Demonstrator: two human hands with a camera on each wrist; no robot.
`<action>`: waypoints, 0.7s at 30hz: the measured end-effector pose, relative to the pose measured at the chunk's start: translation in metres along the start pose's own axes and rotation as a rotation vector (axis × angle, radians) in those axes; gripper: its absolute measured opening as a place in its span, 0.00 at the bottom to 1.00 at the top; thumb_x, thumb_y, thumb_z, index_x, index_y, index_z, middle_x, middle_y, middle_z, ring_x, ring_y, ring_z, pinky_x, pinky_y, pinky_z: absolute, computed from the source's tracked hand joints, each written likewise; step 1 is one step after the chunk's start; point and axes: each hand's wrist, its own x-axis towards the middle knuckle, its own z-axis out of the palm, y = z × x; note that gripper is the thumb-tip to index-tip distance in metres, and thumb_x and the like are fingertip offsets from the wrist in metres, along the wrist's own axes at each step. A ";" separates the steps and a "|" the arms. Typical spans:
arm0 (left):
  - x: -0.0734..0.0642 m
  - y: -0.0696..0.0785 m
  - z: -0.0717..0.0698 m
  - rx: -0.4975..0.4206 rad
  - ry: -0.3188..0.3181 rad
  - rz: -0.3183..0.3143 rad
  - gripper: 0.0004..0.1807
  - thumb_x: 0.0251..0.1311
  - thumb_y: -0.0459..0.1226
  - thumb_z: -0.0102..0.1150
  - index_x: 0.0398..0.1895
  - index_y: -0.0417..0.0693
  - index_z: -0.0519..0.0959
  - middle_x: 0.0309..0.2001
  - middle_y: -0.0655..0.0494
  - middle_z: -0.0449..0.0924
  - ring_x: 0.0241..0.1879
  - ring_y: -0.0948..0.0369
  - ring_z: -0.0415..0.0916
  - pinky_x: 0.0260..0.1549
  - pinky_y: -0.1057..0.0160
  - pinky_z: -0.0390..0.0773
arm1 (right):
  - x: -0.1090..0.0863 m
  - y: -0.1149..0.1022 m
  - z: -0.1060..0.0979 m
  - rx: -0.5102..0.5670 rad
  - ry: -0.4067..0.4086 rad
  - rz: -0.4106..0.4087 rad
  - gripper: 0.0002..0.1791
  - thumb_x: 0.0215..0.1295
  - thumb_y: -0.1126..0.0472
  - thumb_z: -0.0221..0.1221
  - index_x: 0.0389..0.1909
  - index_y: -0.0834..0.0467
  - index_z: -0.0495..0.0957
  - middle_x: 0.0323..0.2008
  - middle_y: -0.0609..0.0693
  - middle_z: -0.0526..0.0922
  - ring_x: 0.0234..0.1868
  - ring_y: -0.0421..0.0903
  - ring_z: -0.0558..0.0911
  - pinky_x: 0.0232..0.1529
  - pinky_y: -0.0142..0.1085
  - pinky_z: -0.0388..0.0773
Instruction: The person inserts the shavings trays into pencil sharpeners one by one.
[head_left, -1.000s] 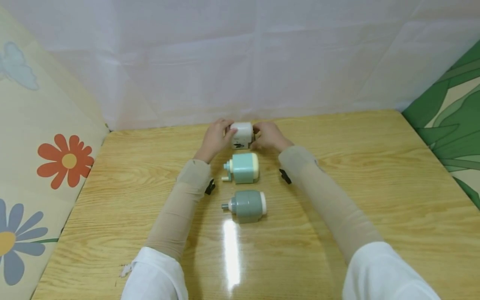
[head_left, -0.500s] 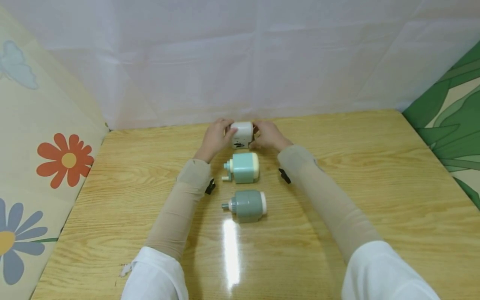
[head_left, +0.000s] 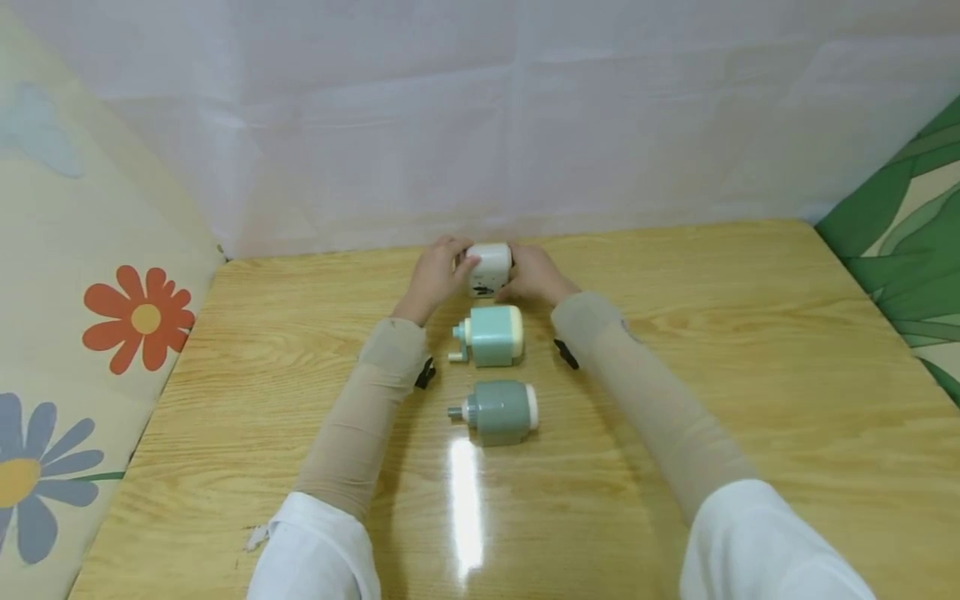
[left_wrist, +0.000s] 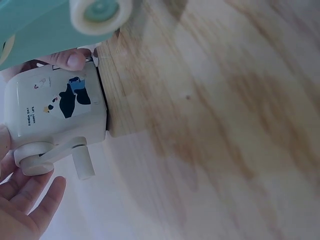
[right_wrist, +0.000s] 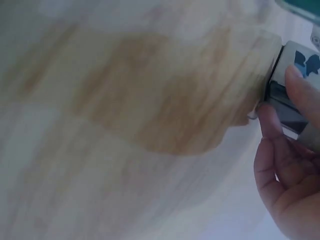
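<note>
At the back of the table a white crank pencil sharpener [head_left: 489, 271] with a dark printed figure stands between my hands. My left hand [head_left: 437, 275] holds its left end, thumb on the body; in the left wrist view the crank [left_wrist: 82, 160] is beside its spread fingers. My right hand [head_left: 532, 273] grips the right end; in the right wrist view thumb and fingers are around a dark drawer-like part [right_wrist: 286, 102]. Closer to me, a mint pencil sharpener [head_left: 492, 336] and a grey-green one [head_left: 501, 412] lie in line, cranks to the left.
The wooden table [head_left: 712, 358] meets a white cloth backdrop [head_left: 480, 125] just behind the white sharpener. Flower-painted panel [head_left: 45, 250] borders the left side, and a green leaf panel [head_left: 915, 242] the right. Both forearms flank the two nearer sharpeners.
My right hand has moved slightly left against the white sharpener, and the gap at its right end has narrowed. My left hand keeps its hold. The nearer sharpeners stay in place.
</note>
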 end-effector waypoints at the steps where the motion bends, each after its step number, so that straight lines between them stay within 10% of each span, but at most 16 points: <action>1: 0.000 0.000 0.001 -0.005 -0.003 0.000 0.21 0.65 0.41 0.49 0.55 0.37 0.71 0.45 0.44 0.74 0.41 0.54 0.72 0.44 0.60 0.75 | -0.001 0.000 0.001 0.000 -0.002 -0.001 0.35 0.43 0.62 0.71 0.53 0.65 0.67 0.45 0.58 0.76 0.45 0.53 0.75 0.49 0.45 0.73; 12: 0.005 0.004 0.003 0.008 -0.026 0.015 0.21 0.65 0.42 0.48 0.56 0.38 0.70 0.43 0.46 0.75 0.40 0.56 0.71 0.42 0.60 0.74 | -0.004 0.011 -0.007 -0.008 -0.047 -0.033 0.38 0.45 0.64 0.69 0.58 0.65 0.63 0.49 0.62 0.74 0.48 0.57 0.74 0.49 0.47 0.73; 21: -0.008 -0.013 -0.009 -0.007 -0.049 -0.042 0.31 0.68 0.50 0.39 0.69 0.44 0.53 0.67 0.44 0.53 0.65 0.49 0.52 0.64 0.51 0.53 | -0.030 0.026 -0.017 -0.134 -0.087 -0.064 0.43 0.57 0.56 0.61 0.68 0.65 0.49 0.64 0.66 0.57 0.62 0.62 0.61 0.62 0.54 0.56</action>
